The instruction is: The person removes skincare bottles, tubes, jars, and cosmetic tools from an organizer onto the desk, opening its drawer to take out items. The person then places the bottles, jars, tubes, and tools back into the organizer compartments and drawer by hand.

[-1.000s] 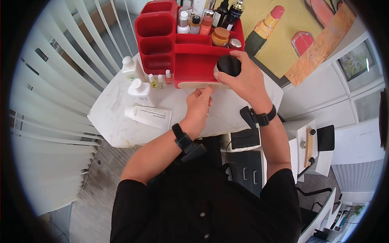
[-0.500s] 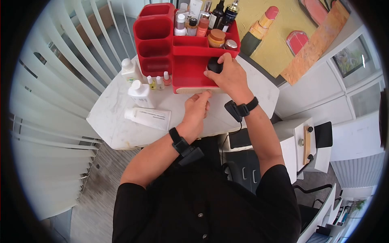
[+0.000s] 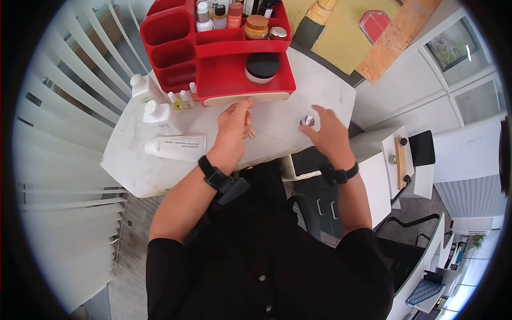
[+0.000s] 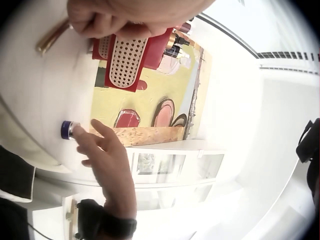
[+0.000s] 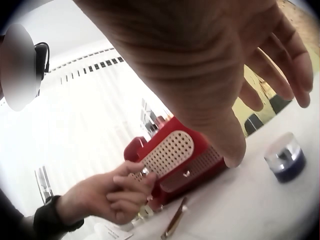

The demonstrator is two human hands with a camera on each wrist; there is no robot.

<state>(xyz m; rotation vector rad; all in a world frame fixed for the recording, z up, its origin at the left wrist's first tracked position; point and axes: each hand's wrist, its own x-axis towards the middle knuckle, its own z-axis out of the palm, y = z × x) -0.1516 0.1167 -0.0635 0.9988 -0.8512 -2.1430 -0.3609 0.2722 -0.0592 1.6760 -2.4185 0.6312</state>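
Observation:
My left hand is at the woven-look front of the pulled-out red drawer; in the right wrist view its thumb and curled index finger pinch the small silver knob. Inside the drawer sits a wide jar with a black lid. Over the table's right part, my right hand spreads its fingers beside a small silver-lidded jar. That jar's base looks dark blue in the right wrist view, with a gap between it and the fingers there. A slim gold-coloured stick lies by the left hand.
Bottles and jars, among them an amber jar, fill the red organizer's upper tray. Left of it stand two white pump bottles and several nail polish bottles. A white tube lies near the marble table's front.
My right hand has let go of the black-lidded jar in the drawer and moved right and toward me, to the small jar. The left hand stays at the drawer front. The head view has shifted.

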